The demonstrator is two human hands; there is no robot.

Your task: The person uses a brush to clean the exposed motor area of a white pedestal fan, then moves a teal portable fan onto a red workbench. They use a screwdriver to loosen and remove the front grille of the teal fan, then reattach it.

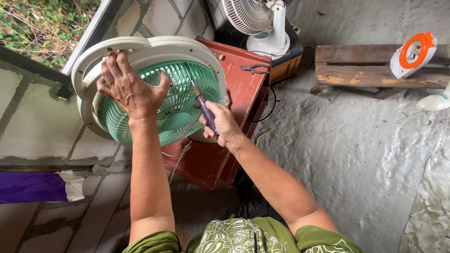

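A round fan housing [140, 47] with a cream rim and a green grille [183, 107] stands tilted against a red wooden box [243, 89]. My left hand [129, 89] lies flat with spread fingers on the upper left of the grille and rim, holding the housing. My right hand [222, 124] grips a screwdriver [202, 104] with a dark purple handle. Its shaft points up toward the right part of the green grille near the rim.
Pliers [254, 69] lie on top of the red box. A white desk fan [262, 23] stands behind it. A wooden pallet [370, 68] at the right carries an orange-and-white device [413, 54]. A purple cloth [33, 186] lies at the left on the paving.
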